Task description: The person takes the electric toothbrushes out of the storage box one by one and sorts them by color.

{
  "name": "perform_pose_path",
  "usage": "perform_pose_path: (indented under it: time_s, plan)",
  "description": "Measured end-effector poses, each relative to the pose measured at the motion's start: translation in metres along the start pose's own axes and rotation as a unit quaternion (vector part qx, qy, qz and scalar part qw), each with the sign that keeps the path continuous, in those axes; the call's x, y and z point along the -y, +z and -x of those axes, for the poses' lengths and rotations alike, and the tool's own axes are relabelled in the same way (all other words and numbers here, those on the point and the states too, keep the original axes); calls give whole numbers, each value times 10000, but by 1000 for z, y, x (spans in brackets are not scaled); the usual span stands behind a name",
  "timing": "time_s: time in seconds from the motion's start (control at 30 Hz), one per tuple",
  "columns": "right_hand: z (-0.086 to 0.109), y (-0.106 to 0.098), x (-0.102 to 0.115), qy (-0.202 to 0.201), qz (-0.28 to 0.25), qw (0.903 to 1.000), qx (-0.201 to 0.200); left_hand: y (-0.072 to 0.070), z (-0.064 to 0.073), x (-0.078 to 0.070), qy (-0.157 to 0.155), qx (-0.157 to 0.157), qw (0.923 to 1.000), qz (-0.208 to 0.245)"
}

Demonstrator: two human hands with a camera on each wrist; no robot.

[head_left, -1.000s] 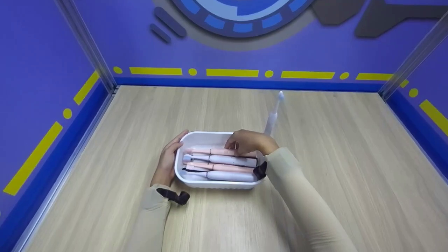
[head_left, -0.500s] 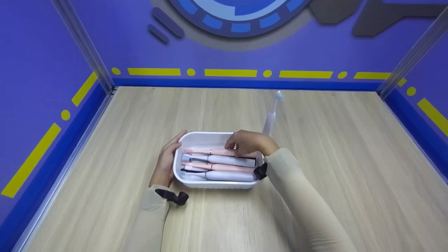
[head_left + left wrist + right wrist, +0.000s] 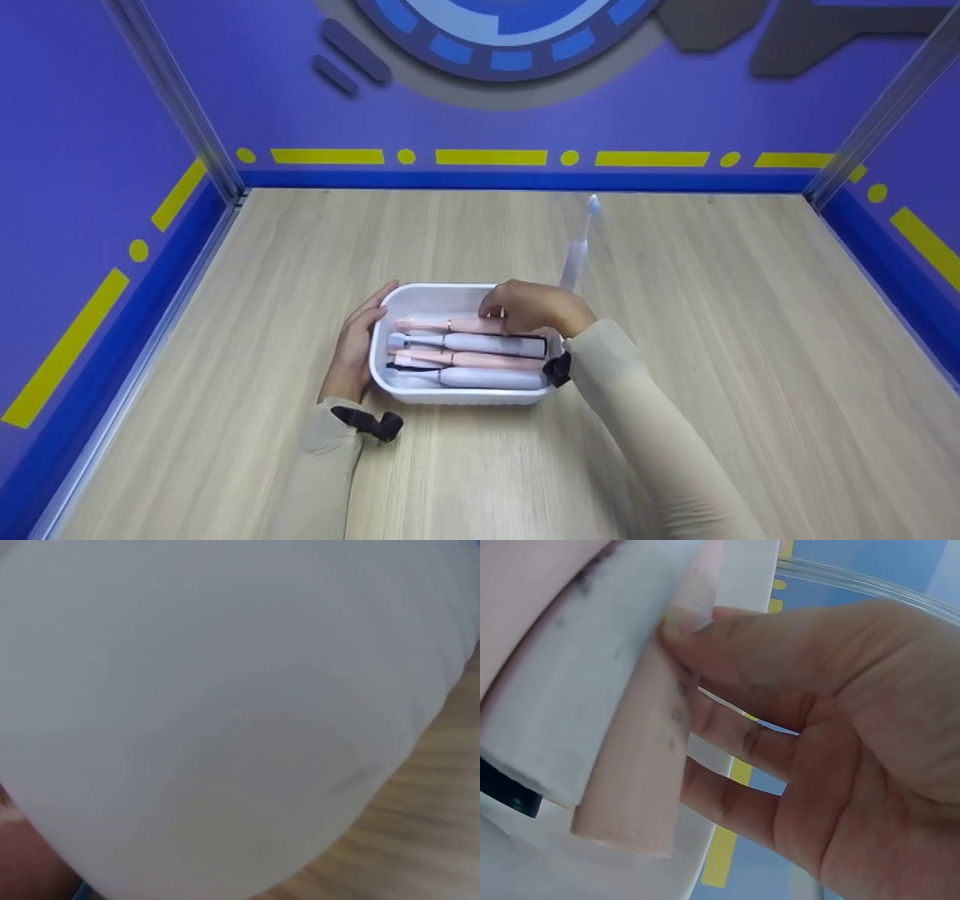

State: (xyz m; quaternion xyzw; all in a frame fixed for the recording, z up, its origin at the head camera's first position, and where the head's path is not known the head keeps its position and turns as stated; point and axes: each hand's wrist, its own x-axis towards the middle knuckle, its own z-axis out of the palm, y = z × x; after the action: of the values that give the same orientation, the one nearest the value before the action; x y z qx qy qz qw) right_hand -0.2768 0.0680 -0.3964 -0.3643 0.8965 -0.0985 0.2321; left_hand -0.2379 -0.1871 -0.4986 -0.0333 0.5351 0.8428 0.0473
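Observation:
A white plastic box (image 3: 439,302) stands near the middle of the table, with pink and white electric toothbrushes lying side by side in it. My left hand (image 3: 351,349) holds its left end, thumb at the rim and fingers along the outside wall. Over the back right rim reaches my right hand (image 3: 541,306), pinching the handle of the rearmost pink toothbrush (image 3: 466,325) between thumb and fingers. In the right wrist view this pink handle (image 3: 634,765) lies against a white toothbrush (image 3: 585,667). The box's outer wall (image 3: 225,690) fills most of the left wrist view.
A white electric toothbrush (image 3: 575,259) stands upright just behind my right hand, its lower end hidden. The wooden tabletop (image 3: 330,247) is bounded by a blue back wall (image 3: 675,120) and side walls. Small black wrist cameras (image 3: 375,424) sit on both cuffs.
The view shifts slightly, moving the scene a little to the left. Both hands keep their places on the box and the pink toothbrush.

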Motion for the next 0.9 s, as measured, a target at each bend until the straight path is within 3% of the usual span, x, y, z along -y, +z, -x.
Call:
perform_pose_path:
  time_s: [0.37,0.63,0.9]
  plan:
    - [3,-1,-3,-17,-290,9996,-53,1,-1,0,-43,-87,9999,114]
    - [5,0,-9,-383,-431,9980,-252,1,2,-2,-146,-167,9997,40]
    - [9,-2,-14,-728,-569,9946,-467,0,1,-1,-44,12,10000,32]
